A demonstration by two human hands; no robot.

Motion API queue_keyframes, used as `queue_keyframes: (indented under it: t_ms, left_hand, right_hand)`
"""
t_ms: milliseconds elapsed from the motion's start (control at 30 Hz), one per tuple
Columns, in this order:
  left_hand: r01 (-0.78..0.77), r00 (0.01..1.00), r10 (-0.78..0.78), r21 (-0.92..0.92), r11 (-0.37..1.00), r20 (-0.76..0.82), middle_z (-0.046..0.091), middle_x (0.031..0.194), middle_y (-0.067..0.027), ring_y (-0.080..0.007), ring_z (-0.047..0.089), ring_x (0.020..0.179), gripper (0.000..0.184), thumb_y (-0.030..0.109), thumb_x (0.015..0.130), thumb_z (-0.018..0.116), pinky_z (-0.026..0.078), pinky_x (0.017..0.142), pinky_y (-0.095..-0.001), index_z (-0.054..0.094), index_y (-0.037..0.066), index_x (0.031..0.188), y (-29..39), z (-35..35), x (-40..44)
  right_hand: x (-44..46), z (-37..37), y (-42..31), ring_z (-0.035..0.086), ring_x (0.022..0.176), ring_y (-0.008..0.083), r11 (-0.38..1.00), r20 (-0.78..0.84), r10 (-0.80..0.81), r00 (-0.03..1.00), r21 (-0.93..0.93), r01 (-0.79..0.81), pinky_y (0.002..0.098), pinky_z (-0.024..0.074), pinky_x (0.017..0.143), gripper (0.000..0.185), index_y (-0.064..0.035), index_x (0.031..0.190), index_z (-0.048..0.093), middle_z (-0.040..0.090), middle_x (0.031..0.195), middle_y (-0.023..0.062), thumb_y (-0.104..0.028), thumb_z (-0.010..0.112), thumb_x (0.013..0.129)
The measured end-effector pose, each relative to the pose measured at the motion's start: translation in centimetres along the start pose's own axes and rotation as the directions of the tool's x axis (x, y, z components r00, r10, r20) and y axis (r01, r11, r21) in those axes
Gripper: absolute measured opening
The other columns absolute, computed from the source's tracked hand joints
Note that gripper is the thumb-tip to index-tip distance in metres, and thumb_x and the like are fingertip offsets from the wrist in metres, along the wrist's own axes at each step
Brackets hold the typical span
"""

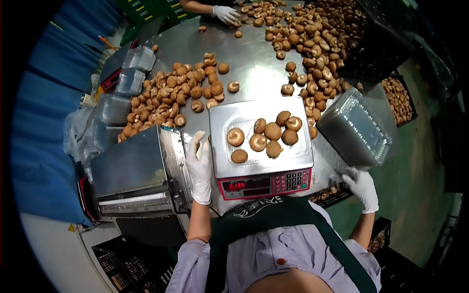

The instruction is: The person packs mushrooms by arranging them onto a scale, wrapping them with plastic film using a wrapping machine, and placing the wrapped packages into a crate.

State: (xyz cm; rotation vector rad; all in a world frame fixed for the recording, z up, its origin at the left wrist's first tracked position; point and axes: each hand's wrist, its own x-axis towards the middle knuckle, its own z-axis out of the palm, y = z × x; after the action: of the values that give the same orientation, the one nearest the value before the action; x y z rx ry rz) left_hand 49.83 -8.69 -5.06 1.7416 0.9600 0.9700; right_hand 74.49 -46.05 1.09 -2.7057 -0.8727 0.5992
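Weighed mushrooms: nine shiitake mushrooms (272, 131) are lying loose on the pan of the digital scale (264, 168), some caps up, some stems up.
Left hand (199, 163): gloved, it is hovering just beside the scale's left edge, fingers loosely extended and apparently pinching nothing; whether it is touching the edge cannot be told.
Right hand (364, 190): gloved, it is reaching up to the near end of the stack of clear plastic trays (354, 128); the fingertips are blurring, so spread or pinching cannot be told.
Mushrooms from the hands: they are sitting to the right of the left hand, nearest at the pan's left side, and beyond and left of the right hand.
Mushroom handling: likely light, springy and easily bruised; the rounded cap is offering the best hold, gently from its sides.
Tray handling: probably light, thin-walled, flexible and slick; the rim is offering a grip.
Tabletop (185, 46): a mushroom heap (166, 95) is spreading beyond the left hand.
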Motion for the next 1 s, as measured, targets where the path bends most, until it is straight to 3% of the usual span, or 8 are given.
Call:
queue_keyframes:
  t_ms: [133,300,433,600,800,833,900,1000]
  left_hand:
    - [-0.013,1.000,0.013,-0.017,1.000,-0.006,0.061,0.113,-0.0124,-0.0232,0.055,0.109,0.028,0.007,0.087,0.058,0.041,0.096,-0.0330,0.060,-0.001,0.114,-0.9,-0.7,-0.3]
    - [0.005,1.000,-0.005,-0.013,1.000,-0.008,0.061,0.113,-0.0120,-0.0221,0.055,0.109,0.027,0.008,0.088,0.057,0.041,0.096,-0.0330,0.060,-0.001,0.113,0.4,-1.4,-0.7]
    - [0.020,1.000,-0.020,0.039,0.999,-0.005,0.060,0.112,-0.0125,-0.0237,0.056,0.107,0.025,0.007,0.088,0.056,0.042,0.096,-0.0332,0.060,-0.002,0.111,0.6,-1.3,-0.5]
    - [0.050,0.999,-0.051,0.091,0.995,0.012,0.060,0.113,-0.0135,-0.0240,0.056,0.108,0.026,0.006,0.088,0.056,0.044,0.094,-0.0333,0.059,-0.003,0.112,0.2,-1.1,-0.3]
    - [0.106,0.994,-0.107,0.037,0.994,0.018,0.059,0.114,-0.0142,-0.0243,0.057,0.106,0.028,0.007,0.086,0.059,0.045,0.092,-0.0320,0.059,-0.002,0.112,-1.7,-0.8,-0.2]
    - [0.103,0.994,-0.104,0.032,0.994,0.022,0.059,0.113,-0.0140,-0.0243,0.057,0.106,0.028,0.007,0.086,0.059,0.045,0.092,-0.0319,0.059,-0.002,0.112,-2.0,-0.7,-0.1]
    - [0.102,0.995,-0.103,0.085,0.991,0.009,0.059,0.113,-0.0134,-0.0237,0.057,0.105,0.028,0.007,0.085,0.060,0.045,0.093,-0.0317,0.059,-0.001,0.112,-1.9,-0.5,0.2]
    - [0.096,0.995,-0.095,0.114,0.989,-0.012,0.059,0.113,-0.0131,-0.0236,0.057,0.105,0.029,0.007,0.085,0.061,0.045,0.092,-0.0314,0.059,0.000,0.112,-2.2,-0.5,0.2]
  right_hand:
    - [3.1,-0.6,-5.1,0.064,0.080,0.0348,0.957,-0.121,-0.185,0.975,0.202,0.207,0.0392,0.0506,0.073,0.030,-0.0026,0.102,0.065,0.065,0.084,0.0191,-0.025,0.065,0.081]
    - [8.2,-0.2,-12.8,0.061,0.095,0.0310,0.821,-0.338,-0.450,0.827,0.207,0.532,0.0373,0.0487,0.083,0.033,-0.0067,0.110,0.063,0.064,0.099,0.0163,-0.020,0.066,0.080]
    - [12.9,1.8,-15.9,0.059,0.100,0.0331,0.711,-0.300,-0.683,0.666,-0.065,0.700,0.0389,0.0466,0.090,0.046,-0.0055,0.120,0.057,0.060,0.116,0.0167,-0.025,0.065,0.079]
    - [14.8,2.2,-16.4,0.059,0.102,0.0303,0.748,-0.075,-0.656,0.751,0.071,0.660,0.0368,0.0476,0.088,0.037,-0.0053,0.113,0.061,0.062,0.113,0.0144,-0.016,0.067,0.078]
    - [13.3,2.6,-20.1,0.060,0.105,0.0295,0.500,-0.485,-0.591,0.645,0.408,0.764,0.0326,0.0476,0.092,0.035,-0.0032,0.110,0.061,0.062,0.112,0.0187,-0.008,0.070,0.076]
    - [13.1,4.2,-20.6,0.055,0.112,0.0320,0.519,-0.419,-0.626,0.657,0.405,0.753,0.0390,0.0441,0.097,0.044,-0.0041,0.119,0.055,0.057,0.120,0.0203,-0.019,0.069,0.080]
    - [13.4,5.7,-21.9,0.049,0.120,0.0338,0.527,-0.148,-0.847,0.511,-0.097,0.844,0.0465,0.0377,0.101,0.057,-0.0042,0.128,0.046,0.049,0.129,0.0224,-0.033,0.065,0.083]
    - [13.5,7.9,-21.3,0.039,0.127,0.0384,0.600,-0.050,-0.800,0.598,-0.019,0.800,0.0498,0.0270,0.107,0.065,-0.0018,0.134,0.039,0.043,0.135,0.0241,-0.044,0.055,0.087]
